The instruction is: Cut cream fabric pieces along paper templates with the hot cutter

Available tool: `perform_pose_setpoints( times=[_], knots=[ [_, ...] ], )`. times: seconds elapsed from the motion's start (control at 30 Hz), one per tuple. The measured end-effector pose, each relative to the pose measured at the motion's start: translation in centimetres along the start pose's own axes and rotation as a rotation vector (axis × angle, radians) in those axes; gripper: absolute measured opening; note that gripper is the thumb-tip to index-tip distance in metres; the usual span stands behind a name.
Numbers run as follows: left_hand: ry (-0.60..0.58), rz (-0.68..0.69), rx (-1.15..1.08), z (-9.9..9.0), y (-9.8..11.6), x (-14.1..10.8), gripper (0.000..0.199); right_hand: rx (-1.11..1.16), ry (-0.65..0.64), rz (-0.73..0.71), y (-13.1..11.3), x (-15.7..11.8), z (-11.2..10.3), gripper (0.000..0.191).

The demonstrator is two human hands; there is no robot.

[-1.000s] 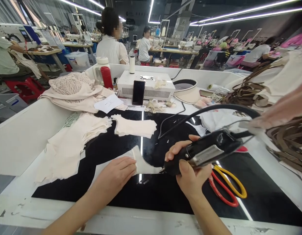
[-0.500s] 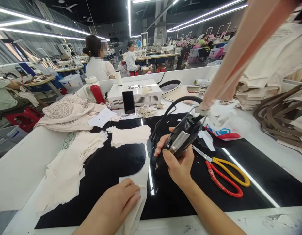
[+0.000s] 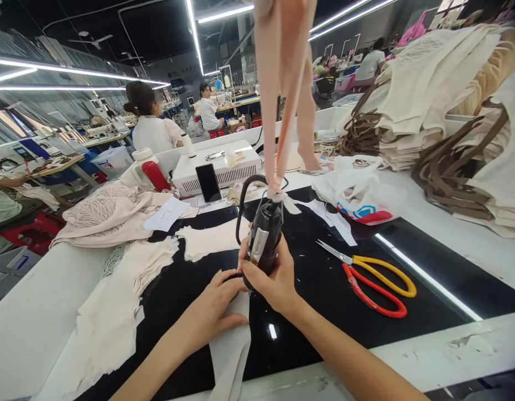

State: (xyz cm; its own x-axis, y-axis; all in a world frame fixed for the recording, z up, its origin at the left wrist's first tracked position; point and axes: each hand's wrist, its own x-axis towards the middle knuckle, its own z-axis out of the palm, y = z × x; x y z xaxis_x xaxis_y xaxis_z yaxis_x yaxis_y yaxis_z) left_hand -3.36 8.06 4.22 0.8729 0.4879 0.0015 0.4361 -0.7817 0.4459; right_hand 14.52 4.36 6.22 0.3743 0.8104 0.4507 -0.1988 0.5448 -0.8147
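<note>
My right hand [image 3: 271,273] is wrapped round a black corded hand tool [image 3: 263,236] with a silver lever or plate on its side. The tool stands nearly upright, its lower end by my left fingertips and hidden from view. Pink fabric strips [image 3: 282,100] tied to its top run upward. My left hand [image 3: 217,306] lies flat on a narrow cream fabric piece [image 3: 230,356], thumb apart from the fingers. That piece hangs over the table's front edge. To the right of my right hand lie scissors [image 3: 351,260] with one yellow and one red handle.
Cut cream pieces lie on the black mat [image 3: 169,312]: one piece [image 3: 211,239] and a stack [image 3: 115,301] at left. Behind are a phone [image 3: 208,182], a white box machine [image 3: 217,167] and a red bottle [image 3: 154,175]. A plastic bag [image 3: 349,184] and fabric piles [image 3: 432,94] stand right.
My right hand has brought the tool left and down, more upright, beside my left hand. My left hand has moved forward along the fabric, fingers extended. The whole view has shifted slightly.
</note>
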Motion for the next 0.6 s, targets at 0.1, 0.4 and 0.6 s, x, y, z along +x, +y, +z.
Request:
perform_pose_setpoints(
  times=[0.1, 0.4, 0.6],
  knots=[
    [-0.020, -0.037, 0.013, -0.24, 0.22, -0.15, 0.050, -0.016, -0.008, 0.027, 0.42, -0.18, 0.00, 0.034],
    [-0.087, -0.088, 0.064, -0.65, 0.36, -0.15, 0.027, 0.011, 0.006, 0.019, 0.09, 0.00, 0.23, 0.030],
    [-0.131, -0.139, 0.042, -0.92, 0.52, 0.01, 0.030, 0.006, -0.017, 0.040, 0.42, -0.31, 0.01, 0.034]
  ],
)
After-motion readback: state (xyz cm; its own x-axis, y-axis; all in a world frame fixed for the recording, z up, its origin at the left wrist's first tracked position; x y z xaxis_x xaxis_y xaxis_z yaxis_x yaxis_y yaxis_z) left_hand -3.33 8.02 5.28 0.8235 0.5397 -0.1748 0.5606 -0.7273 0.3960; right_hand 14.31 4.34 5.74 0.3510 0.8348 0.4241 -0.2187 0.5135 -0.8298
